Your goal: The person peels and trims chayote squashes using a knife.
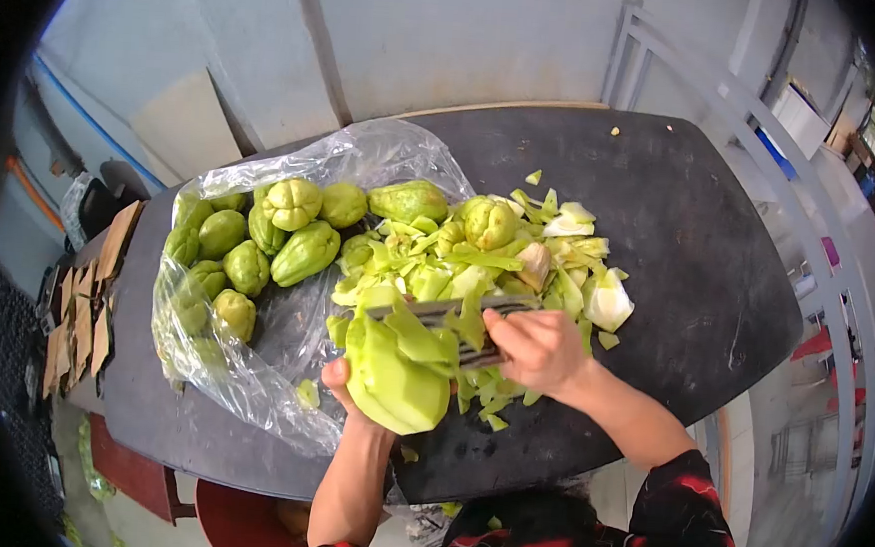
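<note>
A pale green, largely peeled chayote (pixel 396 386) rests in my left hand (pixel 348 386), whose fingers are mostly hidden behind it. My right hand (pixel 538 350) is closed round a metal peeler (pixel 479 326), which lies across the upper part of the chayote. Strips of peel hang between the tool and the chayote. Behind and beneath both hands spreads a heap of green peelings (pixel 428 263) with some pale cut pieces in it. Left of the heap, several whole unpeeled chayotes (pixel 305 253) lie on a clear plastic bag (pixel 289 405).
The dark table (pixel 699 249) stands against a pale wall. Grey metal railing (pixel 767 123) runs along the right. Folded cardboard (pixel 82 317) is at the left edge, and a red stool (pixel 232 522) shows below the table's front edge.
</note>
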`<state>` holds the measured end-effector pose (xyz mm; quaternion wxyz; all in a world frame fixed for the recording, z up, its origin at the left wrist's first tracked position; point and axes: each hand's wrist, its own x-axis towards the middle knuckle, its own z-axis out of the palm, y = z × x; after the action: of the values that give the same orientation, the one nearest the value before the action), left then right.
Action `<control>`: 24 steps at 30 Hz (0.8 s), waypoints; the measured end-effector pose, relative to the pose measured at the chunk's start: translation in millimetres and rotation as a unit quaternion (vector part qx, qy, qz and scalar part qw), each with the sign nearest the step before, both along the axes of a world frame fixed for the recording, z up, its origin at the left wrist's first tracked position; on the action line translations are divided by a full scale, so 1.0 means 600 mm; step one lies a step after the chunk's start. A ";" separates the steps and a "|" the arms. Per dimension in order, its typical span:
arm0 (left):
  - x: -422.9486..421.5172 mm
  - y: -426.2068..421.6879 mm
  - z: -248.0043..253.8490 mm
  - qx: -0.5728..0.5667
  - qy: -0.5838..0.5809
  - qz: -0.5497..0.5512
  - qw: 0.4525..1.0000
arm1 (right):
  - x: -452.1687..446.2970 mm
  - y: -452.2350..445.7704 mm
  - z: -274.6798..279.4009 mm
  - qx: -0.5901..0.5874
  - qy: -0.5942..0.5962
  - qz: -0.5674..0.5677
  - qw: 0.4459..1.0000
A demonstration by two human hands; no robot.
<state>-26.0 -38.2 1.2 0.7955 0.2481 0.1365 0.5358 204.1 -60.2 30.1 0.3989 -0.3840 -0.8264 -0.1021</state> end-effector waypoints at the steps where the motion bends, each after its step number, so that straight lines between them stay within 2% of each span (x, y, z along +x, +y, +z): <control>1: -0.003 0.003 -0.004 0.006 -0.009 -0.005 1.000 | -0.005 -0.005 0.005 -0.001 -0.001 0.001 1.000; 2: 0.013 -0.004 0.008 -0.003 -0.002 0.053 0.999 | -0.013 -0.012 0.009 0.020 -0.004 0.015 1.000; 3: 0.015 -0.008 0.001 -0.028 -0.046 0.071 0.996 | -0.019 -0.020 0.023 0.022 -0.007 0.031 0.999; 5: 0.005 0.001 -0.015 0.025 -0.024 -0.005 0.999 | -0.011 -0.006 0.007 0.033 -0.017 0.003 0.999; 6: 0.003 0.000 -0.014 0.024 -0.027 -0.025 0.999 | 0.003 0.014 -0.015 -0.002 -0.010 -0.034 0.999; 7: 0.002 -0.001 -0.012 0.023 -0.031 -0.045 0.998 | 0.019 0.023 -0.026 -0.085 0.002 -0.058 0.995; 9: 0.011 0.006 -0.001 0.079 -0.121 -0.156 0.977 | 0.025 0.026 -0.026 -0.066 0.030 -0.070 0.995; 11: 0.002 0.000 -0.013 0.063 -0.120 -0.151 0.979 | 0.019 0.022 -0.021 -0.063 0.031 -0.058 0.996; 13: 0.000 0.001 -0.016 -0.035 -0.049 0.004 0.998 | 0.011 0.015 -0.013 -0.056 0.036 -0.047 0.997; 15: 0.006 -0.001 0.001 -0.013 -0.046 0.006 0.999 | 0.009 0.003 -0.008 -0.036 -0.023 -0.044 0.998; 17: 0.013 -0.001 0.024 -0.065 -0.038 0.055 0.996 | 0.002 -0.006 0.008 -0.002 -0.024 -0.013 1.000; 19: 0.009 0.004 0.024 -0.044 -0.044 0.041 0.997 | -0.007 -0.018 0.015 0.051 -0.045 0.037 0.997; 22: 0.006 0.014 0.014 0.018 -0.114 -0.021 0.993 | -0.019 -0.027 0.017 0.074 -0.035 0.053 0.995; 24: 0.004 0.012 0.007 0.014 -0.083 -0.025 0.996 | -0.023 -0.032 0.022 0.090 -0.031 0.060 0.994</control>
<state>-23.9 -31.1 5.7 0.8135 0.2173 0.0564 0.5365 190.5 -79.7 43.3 0.4111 -0.2928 -0.8476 -0.1639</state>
